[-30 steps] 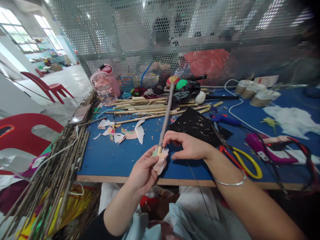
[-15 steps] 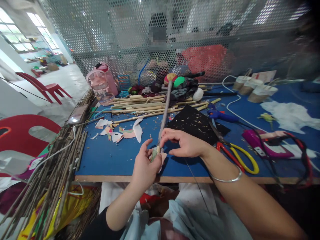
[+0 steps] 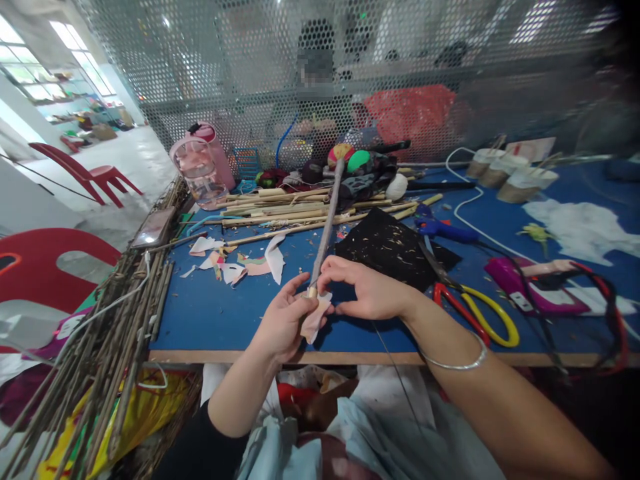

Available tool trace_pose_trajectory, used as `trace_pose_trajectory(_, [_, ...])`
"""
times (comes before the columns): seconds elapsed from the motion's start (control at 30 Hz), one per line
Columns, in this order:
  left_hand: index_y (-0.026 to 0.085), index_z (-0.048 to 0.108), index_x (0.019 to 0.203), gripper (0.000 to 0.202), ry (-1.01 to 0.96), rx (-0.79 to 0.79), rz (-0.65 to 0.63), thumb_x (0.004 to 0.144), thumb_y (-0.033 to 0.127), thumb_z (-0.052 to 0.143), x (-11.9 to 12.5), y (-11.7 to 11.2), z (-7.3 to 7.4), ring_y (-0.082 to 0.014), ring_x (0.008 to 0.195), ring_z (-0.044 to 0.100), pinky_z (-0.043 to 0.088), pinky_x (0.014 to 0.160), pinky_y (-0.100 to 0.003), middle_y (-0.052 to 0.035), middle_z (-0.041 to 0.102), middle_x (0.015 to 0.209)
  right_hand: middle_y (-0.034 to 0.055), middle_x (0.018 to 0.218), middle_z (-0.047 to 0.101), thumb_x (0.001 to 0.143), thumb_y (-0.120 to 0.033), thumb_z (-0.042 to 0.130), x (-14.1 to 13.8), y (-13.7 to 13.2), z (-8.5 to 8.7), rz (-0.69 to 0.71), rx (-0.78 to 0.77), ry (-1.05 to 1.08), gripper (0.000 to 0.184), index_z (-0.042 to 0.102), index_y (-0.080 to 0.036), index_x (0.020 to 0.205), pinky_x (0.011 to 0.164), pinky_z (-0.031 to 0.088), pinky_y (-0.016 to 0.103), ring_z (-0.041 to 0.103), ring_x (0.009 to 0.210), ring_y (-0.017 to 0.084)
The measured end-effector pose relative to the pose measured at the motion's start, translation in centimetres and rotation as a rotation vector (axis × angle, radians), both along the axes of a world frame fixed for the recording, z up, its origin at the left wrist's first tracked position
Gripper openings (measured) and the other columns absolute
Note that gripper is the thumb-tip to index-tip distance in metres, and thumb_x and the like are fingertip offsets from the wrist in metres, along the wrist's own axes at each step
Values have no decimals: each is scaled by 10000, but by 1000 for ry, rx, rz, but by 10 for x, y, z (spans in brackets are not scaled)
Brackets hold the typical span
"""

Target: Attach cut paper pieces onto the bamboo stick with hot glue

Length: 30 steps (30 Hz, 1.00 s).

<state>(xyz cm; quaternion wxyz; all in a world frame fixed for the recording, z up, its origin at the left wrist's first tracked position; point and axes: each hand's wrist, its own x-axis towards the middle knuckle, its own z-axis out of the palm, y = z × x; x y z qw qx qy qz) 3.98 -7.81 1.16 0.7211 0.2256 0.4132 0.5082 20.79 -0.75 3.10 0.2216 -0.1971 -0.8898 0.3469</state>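
Observation:
A long stick (image 3: 327,230), wrapped in grey, slants up from my hands toward the far side of the table. My left hand (image 3: 287,317) is closed around its near end, where a bare pale tip shows, with the thumb pressed on it. A petal-like scrap of pale pink material (image 3: 316,319) hangs at that end by my left fingers. My right hand (image 3: 367,287) is curled beside the stick, its fingertips at the wrapping just above my left hand; what they pinch is too small to tell. A thin dark cord (image 3: 395,363) runs down from below my right hand toward my lap.
Pale scraps (image 3: 250,267) lie left of the stick; peeled sticks (image 3: 280,207) and yarn balls (image 3: 357,161) lie behind. Right are a black cloth (image 3: 385,247), scissors (image 3: 487,317), and a blue glue gun (image 3: 445,230). Long brown sticks (image 3: 125,333) line the left edge.
My left hand has turned and opened slightly toward me, so the pink scrap shows more fully. My right hand has shifted slightly left along the stick.

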Motion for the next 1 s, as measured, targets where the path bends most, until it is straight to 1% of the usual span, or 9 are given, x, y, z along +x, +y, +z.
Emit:
trace_pose_trajectory(0.13, [134,345,1276,702,2,22,-12,652,115,668,-3,0,1,-180,623,657,492,512,-229,-52,660,746,7,845,492,639,-20,575,0,1,1,-52,-31,23,252,542,-177,834,739,404,260,475,785,128])
trace_pose_trajectory(0.27, [145,336,1279,720,24,49,27,649,120,683,-3,0,2,-181,632,661,488,486,-217,-63,670,799,-64,640,353,688,-67,551,-1,-3,2,-122,-210,92,213,460,-178,846,513,311,186,334,555,69])
trace_pose_trajectory(0.33, [140,334,1279,700,45,69,34,665,112,669,-3,0,2,-172,619,657,492,486,-215,-51,666,760,-82,594,285,729,-113,550,-2,-7,2,-116,-248,102,162,463,-173,852,472,264,178,279,513,61])
trace_pose_trajectory(0.4, [129,331,1279,679,60,80,40,682,107,655,-4,0,2,-159,594,648,495,487,-213,-35,656,703,-88,566,274,742,-146,567,-3,-11,1,-96,-236,86,131,501,-164,855,463,255,178,268,499,58])
trace_pose_trajectory(0.5, [125,325,1279,680,60,82,52,684,100,654,-6,1,2,-154,590,645,486,476,-201,-36,658,707,-63,585,443,719,-137,598,-3,-12,-2,-51,-168,39,165,594,-150,883,505,317,179,358,530,61])
trace_pose_trajectory(0.57, [126,329,1278,678,44,82,44,686,102,659,-9,1,3,-157,606,648,479,475,-195,-45,662,732,-19,709,601,718,-120,598,-3,-10,-4,-26,-127,14,252,642,-154,964,539,359,181,441,572,68])
trace_pose_trajectory(0.63, [128,336,1276,675,20,81,23,687,111,667,-11,1,3,-155,608,648,484,489,-203,-57,666,772,13,822,676,738,-126,596,-2,-7,-7,-12,-106,11,308,659,-164,1038,542,384,181,507,586,75])
trace_pose_trajectory(0.77, [137,346,1277,704,-43,88,-33,667,112,696,-11,2,2,-159,607,651,507,531,-239,-78,669,854,38,785,716,789,-188,592,-3,-2,-10,7,-107,64,235,705,-169,994,588,452,191,626,648,113])
trace_pose_trajectory(1.0, [142,403,1238,579,-139,-24,-90,713,62,632,-13,5,0,-159,618,661,531,541,-240,-77,660,864,46,742,717,808,-220,595,-2,0,-8,12,-35,88,189,730,-165,929,610,470,185,647,649,118])
